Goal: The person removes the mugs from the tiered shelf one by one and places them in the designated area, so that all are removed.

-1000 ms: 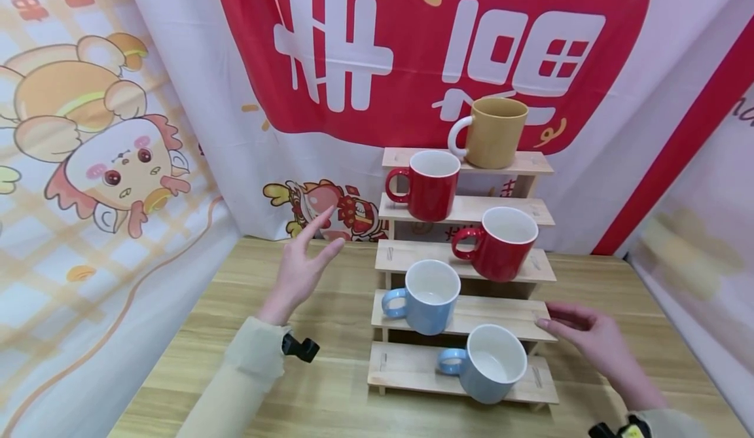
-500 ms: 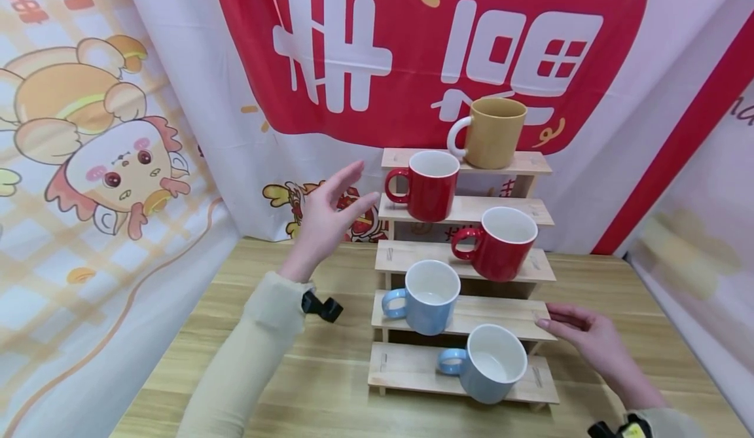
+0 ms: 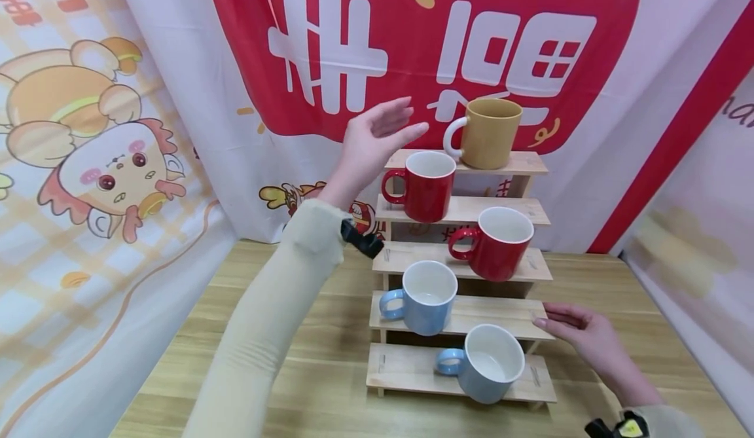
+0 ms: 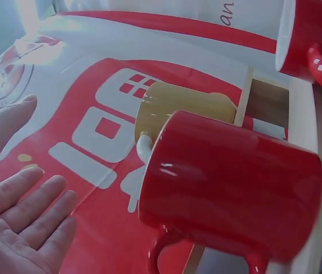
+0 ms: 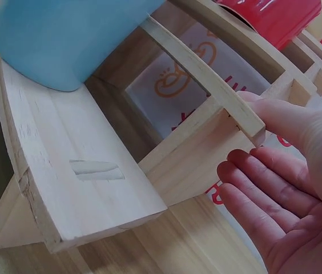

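A stepped wooden rack carries mugs, one on each step. My left hand is raised beside the top step, left of the tan mug with its white handle. Its fingers are extended, apart from the mug and holding nothing. In the left wrist view, a red mug partly hides the tan one. My right hand holds the right end of the second step from the bottom; in the right wrist view, its thumb lies over that end and the fingers are below.
Another red mug stands on the middle step. Two light blue mugs, an upper one and a lower one, occupy the two lowest steps. The rack stands on a wood-grain table, before a red and white printed cloth.
My left hand has risen and moved right, from the rack's left side toward the tan mug on the top step. The right hand has kept its place at the step's end.
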Demonstrator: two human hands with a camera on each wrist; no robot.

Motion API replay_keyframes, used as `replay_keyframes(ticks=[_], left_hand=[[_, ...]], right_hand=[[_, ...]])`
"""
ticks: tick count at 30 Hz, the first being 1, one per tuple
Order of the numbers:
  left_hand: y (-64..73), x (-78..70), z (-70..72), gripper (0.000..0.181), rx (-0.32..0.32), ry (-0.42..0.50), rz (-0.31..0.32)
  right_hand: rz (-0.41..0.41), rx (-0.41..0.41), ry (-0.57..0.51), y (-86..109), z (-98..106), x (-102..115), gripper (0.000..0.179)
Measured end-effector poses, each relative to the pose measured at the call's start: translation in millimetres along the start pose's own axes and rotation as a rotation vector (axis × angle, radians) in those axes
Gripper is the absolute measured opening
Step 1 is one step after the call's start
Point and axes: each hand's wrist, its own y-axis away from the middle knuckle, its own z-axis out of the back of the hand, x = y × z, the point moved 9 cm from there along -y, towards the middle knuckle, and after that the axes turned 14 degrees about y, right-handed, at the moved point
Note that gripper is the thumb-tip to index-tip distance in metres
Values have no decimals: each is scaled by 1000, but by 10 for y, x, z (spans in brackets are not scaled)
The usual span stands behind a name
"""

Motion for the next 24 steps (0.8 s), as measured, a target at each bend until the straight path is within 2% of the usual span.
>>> replay_keyframes(ticks=[4,9,16,24], left_hand=[[-201,31,-155,64,-1,7,58],[-345,95,-333,66,13,-28,86],[-403,226,-516,71,50,-85,143],[-421,401,-613,70,93,-103,206]], right_hand=[[-4,1,-23,-11,-5,-11,65],[-19,5,-54,-24,-3,-21,67],[-46,-10,-56,-36,22,-42,71],[-56,-14,-70,-13,1,-62,72]])
